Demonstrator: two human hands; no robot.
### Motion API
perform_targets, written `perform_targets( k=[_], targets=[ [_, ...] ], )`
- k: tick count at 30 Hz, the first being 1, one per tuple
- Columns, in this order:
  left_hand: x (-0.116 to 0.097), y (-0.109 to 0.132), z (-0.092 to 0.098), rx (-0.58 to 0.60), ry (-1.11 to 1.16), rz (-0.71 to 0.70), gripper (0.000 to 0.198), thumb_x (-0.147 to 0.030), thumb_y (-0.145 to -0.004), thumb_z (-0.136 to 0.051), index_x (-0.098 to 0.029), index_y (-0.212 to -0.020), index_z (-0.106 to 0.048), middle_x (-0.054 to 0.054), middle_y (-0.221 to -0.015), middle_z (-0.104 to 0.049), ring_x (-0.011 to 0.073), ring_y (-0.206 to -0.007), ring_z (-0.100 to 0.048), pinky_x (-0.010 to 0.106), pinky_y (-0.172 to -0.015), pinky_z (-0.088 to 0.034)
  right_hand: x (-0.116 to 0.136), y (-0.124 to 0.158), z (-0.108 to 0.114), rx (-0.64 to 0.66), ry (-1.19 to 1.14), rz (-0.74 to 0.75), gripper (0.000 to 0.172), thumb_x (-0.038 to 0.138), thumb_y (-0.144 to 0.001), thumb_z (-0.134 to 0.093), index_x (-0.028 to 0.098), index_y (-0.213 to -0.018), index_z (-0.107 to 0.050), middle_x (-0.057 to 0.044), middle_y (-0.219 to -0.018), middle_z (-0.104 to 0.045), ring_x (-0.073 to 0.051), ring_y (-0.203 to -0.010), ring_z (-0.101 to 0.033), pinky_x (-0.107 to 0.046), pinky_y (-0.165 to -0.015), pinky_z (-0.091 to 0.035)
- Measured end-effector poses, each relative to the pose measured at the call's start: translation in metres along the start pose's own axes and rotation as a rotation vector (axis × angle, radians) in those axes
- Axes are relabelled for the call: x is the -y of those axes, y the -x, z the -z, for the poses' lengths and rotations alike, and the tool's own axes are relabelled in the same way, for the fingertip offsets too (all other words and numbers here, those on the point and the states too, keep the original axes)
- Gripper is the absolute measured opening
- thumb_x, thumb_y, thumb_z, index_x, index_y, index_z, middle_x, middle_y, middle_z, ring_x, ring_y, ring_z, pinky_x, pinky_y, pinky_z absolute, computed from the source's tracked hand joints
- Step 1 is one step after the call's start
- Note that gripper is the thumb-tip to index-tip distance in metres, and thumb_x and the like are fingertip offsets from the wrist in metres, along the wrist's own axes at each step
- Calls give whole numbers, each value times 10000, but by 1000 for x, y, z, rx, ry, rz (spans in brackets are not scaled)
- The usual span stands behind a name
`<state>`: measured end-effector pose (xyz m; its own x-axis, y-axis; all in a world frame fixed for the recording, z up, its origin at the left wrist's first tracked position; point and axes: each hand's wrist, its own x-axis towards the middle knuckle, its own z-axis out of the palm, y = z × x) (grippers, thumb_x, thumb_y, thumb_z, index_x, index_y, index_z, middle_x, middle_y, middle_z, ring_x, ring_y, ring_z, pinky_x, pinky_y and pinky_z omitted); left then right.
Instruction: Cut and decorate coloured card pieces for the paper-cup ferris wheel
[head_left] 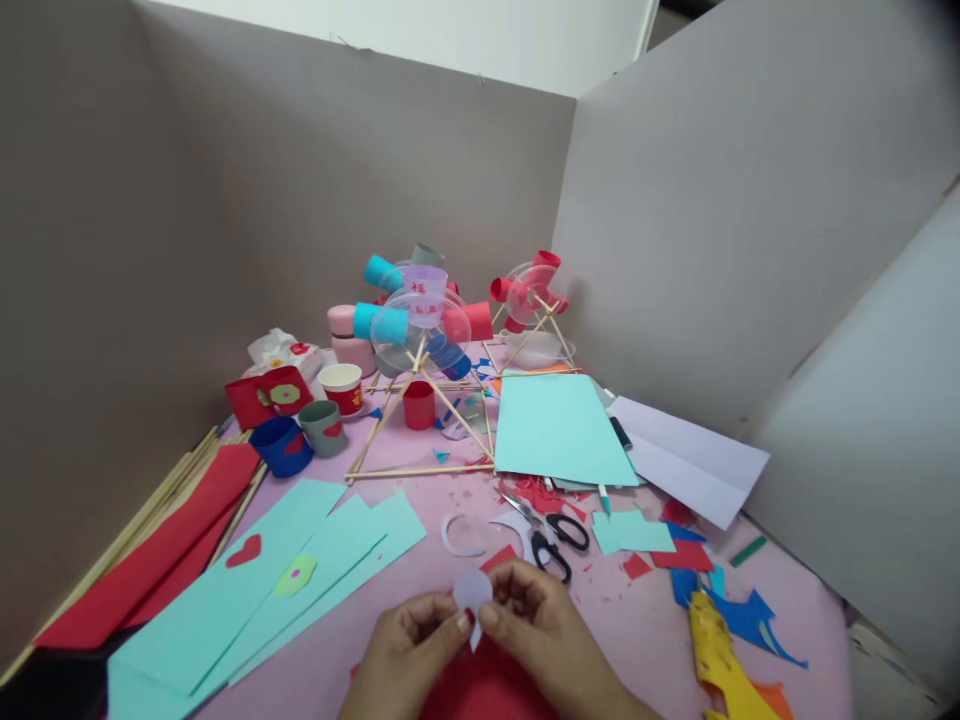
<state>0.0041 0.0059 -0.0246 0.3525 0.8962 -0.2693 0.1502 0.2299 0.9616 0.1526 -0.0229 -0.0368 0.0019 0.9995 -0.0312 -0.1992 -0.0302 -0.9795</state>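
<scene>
Low in the head view, my left hand (416,645) and my right hand (536,625) pinch a small lilac paper cutout (472,590) between them. Its top is rounded and a narrow tip points down between my thumbs. Just beyond my fingers lie black-handled scissors (551,540), blades partly spread, beside curved lilac paper offcuts (463,537). Below my hands is a red surface (487,690); whether it is paper or cloth I cannot tell. Left of my hands, overlapping mint paper strips (255,590) carry a red heart (244,550) and a green flower shape (295,575).
Stick-framed wheels with paper cups stand behind: a larger one (420,335) and a red one (532,290). Mint sheets (562,425) and a folded lilac sheet (686,455) lie right, near a yellow glue gun (716,645). Decorated paper rings (281,447) sit left. Grey panels (360,160) enclose the table.
</scene>
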Motion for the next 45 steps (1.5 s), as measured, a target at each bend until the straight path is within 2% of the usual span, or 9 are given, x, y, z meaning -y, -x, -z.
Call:
perform_targets(
  k=[16,18,23,25,28,31,34,38,45],
  targets=[
    [2,7,-7,15,-164,-124,233,-353,-766,-558,-175,-623,-604,-4,-597,-619,145,-581,-542,207,-535,-397,-2,0,2,-41,8,-55,342,472,-768,-601,151,-699,-505,45,-538,-519,-54,-419,-429,-175,-433,-322],
    [5,8,-4,-63,-353,-265,220,-320,-807,-523,-185,-666,-624,7,-642,-664,151,-611,-591,207,-568,-429,-4,0,2,-72,12,-56,370,509,-778,-570,155,-697,-498,50,-531,-508,-49,-398,-416,-168,-407,-306],
    [13,5,10,-267,-760,-887,154,-165,-811,-517,-204,-872,-652,32,-798,-722,161,-723,-661,221,-690,-485,-4,3,1,-4,76,-121,463,599,-767,-502,153,-643,-498,31,-484,-515,-64,-369,-439,-173,-373,-289],
    [14,4,12,-283,-822,-978,181,-129,-800,-517,-207,-895,-650,32,-810,-721,159,-734,-660,227,-704,-493,-2,4,0,1,85,-153,430,569,-734,-564,160,-630,-485,32,-484,-521,-66,-373,-442,-177,-383,-303],
    [12,4,13,-298,-734,-847,171,-182,-806,-532,-219,-923,-652,38,-884,-718,170,-814,-656,242,-752,-495,2,4,-1,-11,108,-164,388,525,-727,-586,159,-640,-493,36,-490,-516,-69,-387,-435,-184,-401,-314],
    [7,5,10,-296,-464,-455,244,-327,-835,-497,-213,-1001,-634,49,-937,-708,185,-890,-644,260,-797,-489,4,4,0,7,172,-112,365,500,-761,-556,157,-647,-498,32,-507,-510,-80,-417,-443,-197,-426,-330],
    [1,5,7,-145,-233,-198,276,-395,-813,-499,-189,-898,-662,28,-778,-696,193,-798,-633,255,-733,-490,4,6,1,42,251,-51,352,474,-792,-528,152,-651,-512,24,-518,-507,-96,-446,-454,-211,-447,-337],
    [-6,3,4,-53,-110,-96,251,-374,-746,-586,-171,-608,-641,-15,-585,-613,151,-605,-540,213,-582,-425,4,6,1,35,324,0,312,429,-788,-548,145,-661,-543,27,-539,-493,-104,-494,-440,-218,-471,-317],
    [-5,3,5,-124,20,-41,276,-399,-715,-626,-173,-558,-610,-25,-562,-572,140,-596,-491,201,-562,-375,6,2,4,-37,208,-65,362,490,-772,-547,161,-625,-509,25,-531,-512,-94,-448,-454,-206,-440,-351]
  ],
)
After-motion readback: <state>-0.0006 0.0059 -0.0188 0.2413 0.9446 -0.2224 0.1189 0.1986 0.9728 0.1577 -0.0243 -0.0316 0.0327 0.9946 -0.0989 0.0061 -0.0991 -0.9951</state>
